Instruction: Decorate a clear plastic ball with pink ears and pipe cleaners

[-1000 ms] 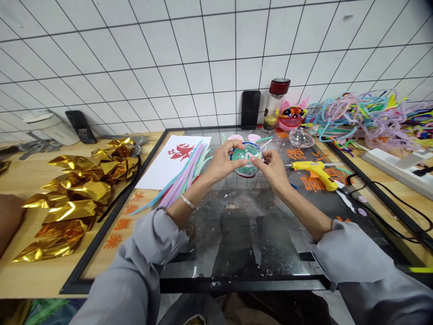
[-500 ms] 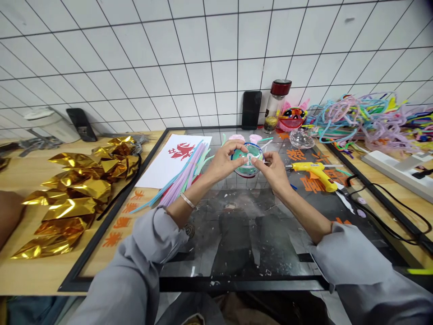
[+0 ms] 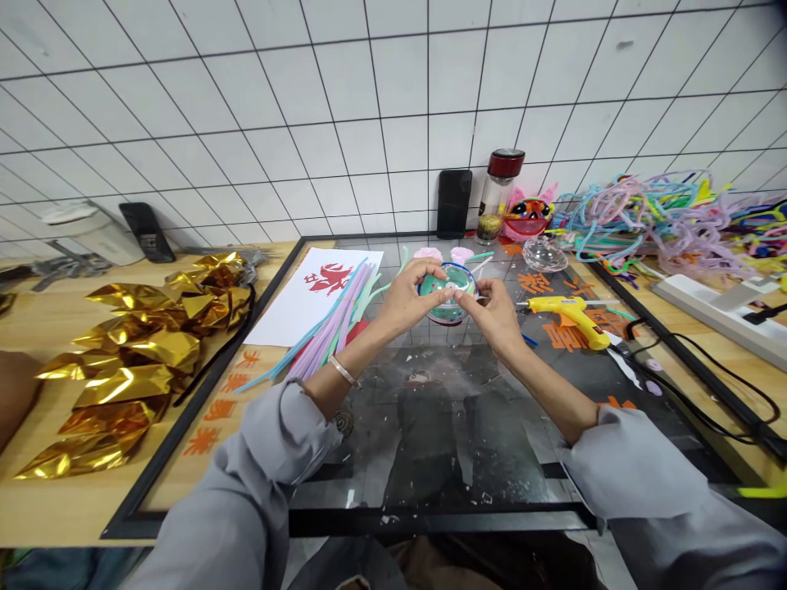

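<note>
A round, clear-walled piece (image 3: pixel 448 314) with green inside and a blue rim is held up above the middle of the glass-topped board. My left hand (image 3: pixel 411 293) grips it from the left, and my right hand (image 3: pixel 495 313) from the right. Both thumbs meet on its front, over a small white bit that they partly cover. Behind it are two pink fuzzy pieces (image 3: pixel 461 254). To the left, lilac, blue and green pipe cleaners (image 3: pixel 335 315) lie across a white sheet (image 3: pixel 283 305) with a red cut-out (image 3: pixel 329 279).
A yellow glue gun (image 3: pixel 571 315) with a black cord lies right of my hands. Behind stand a phone (image 3: pixel 453 205), a tea bottle (image 3: pixel 492 201) and a pink-eared craft face (image 3: pixel 529 215). Tangled pipe cleaners (image 3: pixel 664 217) and a power strip (image 3: pixel 725 319) are far right; gold foil (image 3: pixel 132 352) lies left.
My thumbs have shifted slightly on the front of the round piece and now hide more of the white bit. The piece appears tipped a little. Both hands keep their hold.
</note>
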Motion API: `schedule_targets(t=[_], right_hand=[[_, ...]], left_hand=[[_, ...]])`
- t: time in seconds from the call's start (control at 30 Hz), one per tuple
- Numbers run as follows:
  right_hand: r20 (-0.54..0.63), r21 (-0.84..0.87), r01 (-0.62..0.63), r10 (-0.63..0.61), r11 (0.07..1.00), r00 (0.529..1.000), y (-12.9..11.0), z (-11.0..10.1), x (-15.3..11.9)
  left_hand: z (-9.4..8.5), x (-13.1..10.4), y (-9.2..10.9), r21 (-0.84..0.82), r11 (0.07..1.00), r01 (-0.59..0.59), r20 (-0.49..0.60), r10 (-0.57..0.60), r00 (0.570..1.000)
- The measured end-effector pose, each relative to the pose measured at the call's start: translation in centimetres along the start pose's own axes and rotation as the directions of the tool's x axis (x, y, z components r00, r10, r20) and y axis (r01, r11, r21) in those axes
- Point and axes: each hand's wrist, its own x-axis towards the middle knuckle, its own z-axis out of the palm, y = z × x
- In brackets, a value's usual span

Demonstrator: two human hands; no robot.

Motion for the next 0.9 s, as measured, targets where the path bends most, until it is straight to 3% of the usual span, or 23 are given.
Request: schedule_targets(t=[0.43,0.9], right_hand=[[0.005,-0.029,0.007,-0.007,1.0,1.0,-0.58,-0.22,-0.37],[0.026,0.002,0.012,-0.012,1.0,1.0,-0.06,-0.22,-0.36]], left_hand=[[-0.23,-0.26,0.03,0.033,0.996,-0.081,0.021,0.08,0.997],[-0.27,-0.35,0.3,0.044,0.997,-0.066,0.029,0.064,0.998]])
